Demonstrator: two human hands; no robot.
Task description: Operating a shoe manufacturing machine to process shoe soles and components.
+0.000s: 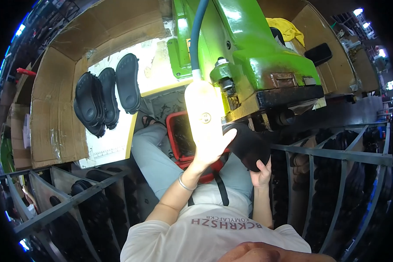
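Observation:
A black shoe sole [250, 150] is held in front of the green machine's working head, below its metal edge. My right hand [261, 175] grips the near end of the sole, its thumb on the upper face. My left hand [217, 147] is at the other end, thumb lying against the sole; its fingers are lost behind the bright lamp [204, 111]. The green machine [266, 56] stands directly ahead. Several dark soles with ragged edges [129, 83] lie on the white tabletop [155, 59] to the left.
Between my legs sits a red bin [172, 139] with dark scraps in it. Cardboard walls [59, 109] surround the tabletop. Metal racks with dark soles flank me, left [70, 201] and right [336, 153]. A yellow cloth [288, 29] lies behind the machine.

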